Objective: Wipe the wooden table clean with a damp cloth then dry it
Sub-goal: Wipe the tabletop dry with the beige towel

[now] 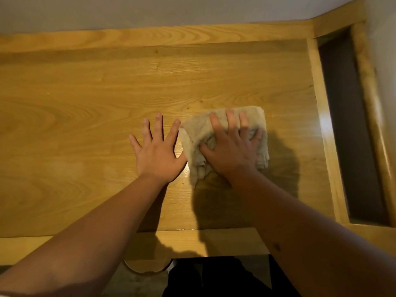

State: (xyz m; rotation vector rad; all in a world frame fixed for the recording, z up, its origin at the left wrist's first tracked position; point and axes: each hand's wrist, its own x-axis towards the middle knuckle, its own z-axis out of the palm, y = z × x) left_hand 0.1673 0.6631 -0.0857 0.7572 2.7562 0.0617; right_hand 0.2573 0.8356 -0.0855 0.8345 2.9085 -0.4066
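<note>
the cloth, a beige terry piece bunched into a rough pad, lay on the wooden bench, right of centre and nearer the front edge than the raised back rail. the right hand pressed down on the cloth with fingers spread and only slightly bent, flat on it rather than gripping it. the left hand lay just left of the cloth, fingers straight and splayed, palm on bare wood, its thumb side touching or nearly touching the cloth edge. a faint sheen showed on the wood just left of and in front of the cloth, which suggested a wet pass near that spot. whether the cloth was damp or dry could not be confirmed, so the phase in hand was a judgement: most likely the wipe. the wood far left of the cloth and behind it toward the rail looked matt. those zones probably remained to be covered, and the drying pass too.
</note>
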